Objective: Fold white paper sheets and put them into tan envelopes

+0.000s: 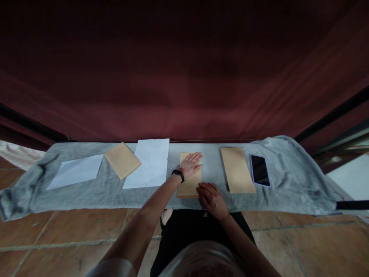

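Tan paper rectangle [188,186] beneath flattened left hand [190,165].
Plain, oblong, straight-sided; right hand [212,200] curled at its near-right corner, cannot tell whether pinching.

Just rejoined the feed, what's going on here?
A person's left hand lies flat on the middle brown paper, and the right hand is at its near right corner. To the left, untouched, lie a large white sheet, the left brown paper and another white sheet; to the right, the right brown paper and a phone. All lie on a grey cloth.
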The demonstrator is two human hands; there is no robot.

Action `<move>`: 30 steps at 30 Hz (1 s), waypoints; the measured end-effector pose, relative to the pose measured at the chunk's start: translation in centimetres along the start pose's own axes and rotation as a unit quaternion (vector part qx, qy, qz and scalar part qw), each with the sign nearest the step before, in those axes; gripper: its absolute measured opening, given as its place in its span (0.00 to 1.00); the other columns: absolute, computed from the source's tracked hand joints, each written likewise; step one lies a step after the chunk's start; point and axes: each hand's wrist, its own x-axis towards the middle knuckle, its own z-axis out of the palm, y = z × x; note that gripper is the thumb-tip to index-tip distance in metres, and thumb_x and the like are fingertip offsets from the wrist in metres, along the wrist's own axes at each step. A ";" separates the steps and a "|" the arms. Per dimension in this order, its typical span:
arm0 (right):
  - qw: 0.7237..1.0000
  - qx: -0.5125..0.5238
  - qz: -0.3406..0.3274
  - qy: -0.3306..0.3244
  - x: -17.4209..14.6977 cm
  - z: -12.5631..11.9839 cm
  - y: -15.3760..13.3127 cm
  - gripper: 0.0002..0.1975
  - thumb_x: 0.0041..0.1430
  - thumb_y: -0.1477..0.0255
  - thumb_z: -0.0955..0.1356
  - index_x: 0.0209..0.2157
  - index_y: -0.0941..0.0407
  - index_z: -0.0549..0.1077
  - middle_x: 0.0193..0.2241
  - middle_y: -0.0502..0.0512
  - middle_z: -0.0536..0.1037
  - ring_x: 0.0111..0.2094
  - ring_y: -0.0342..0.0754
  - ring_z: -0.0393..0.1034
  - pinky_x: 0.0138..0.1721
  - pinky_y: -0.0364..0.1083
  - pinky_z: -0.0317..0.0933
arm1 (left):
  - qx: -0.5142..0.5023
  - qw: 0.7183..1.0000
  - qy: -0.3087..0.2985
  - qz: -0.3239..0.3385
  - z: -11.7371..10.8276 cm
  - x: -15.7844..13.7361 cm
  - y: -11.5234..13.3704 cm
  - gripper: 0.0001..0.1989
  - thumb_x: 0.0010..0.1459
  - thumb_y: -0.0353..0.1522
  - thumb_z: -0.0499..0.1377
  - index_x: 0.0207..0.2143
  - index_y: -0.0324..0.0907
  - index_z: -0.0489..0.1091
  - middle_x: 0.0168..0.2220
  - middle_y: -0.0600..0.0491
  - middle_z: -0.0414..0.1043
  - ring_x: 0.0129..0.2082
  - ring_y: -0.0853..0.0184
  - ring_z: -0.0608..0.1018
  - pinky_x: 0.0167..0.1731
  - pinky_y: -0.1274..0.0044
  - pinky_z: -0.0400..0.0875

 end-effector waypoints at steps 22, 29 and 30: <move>0.999 0.015 0.028 0.023 -0.1 0.2 0.7 0.20 0.66 0.77 0.60 0.55 0.52 0.73 0.53 0.57 0.78 0.56 0.52 0.70 0.62 0.58 0.63 | 0.004 0.997 0.001 0.076 0.9 -12.0 6.2 0.28 0.72 0.40 0.47 0.70 0.42 0.50 0.71 0.48 0.51 0.71 0.65 0.53 0.70 0.67 0.46; 0.997 -0.028 -0.049 -0.058 4.9 1.0 2.2 0.24 0.69 0.70 0.61 0.65 0.54 0.64 0.67 0.58 0.62 0.68 0.53 0.55 0.68 0.59 0.51 | 0.014 0.997 -0.035 0.071 1.0 -15.4 7.4 0.31 0.69 0.44 0.51 0.69 0.40 0.53 0.70 0.44 0.55 0.71 0.60 0.55 0.70 0.65 0.46; 0.996 -0.037 -0.054 -0.067 6.0 1.3 2.5 0.24 0.69 0.69 0.61 0.65 0.54 0.63 0.67 0.58 0.62 0.68 0.53 0.55 0.69 0.59 0.49 | 0.013 0.997 -0.038 0.069 0.9 -15.4 7.4 0.31 0.69 0.45 0.51 0.69 0.40 0.54 0.70 0.44 0.55 0.71 0.59 0.55 0.70 0.65 0.46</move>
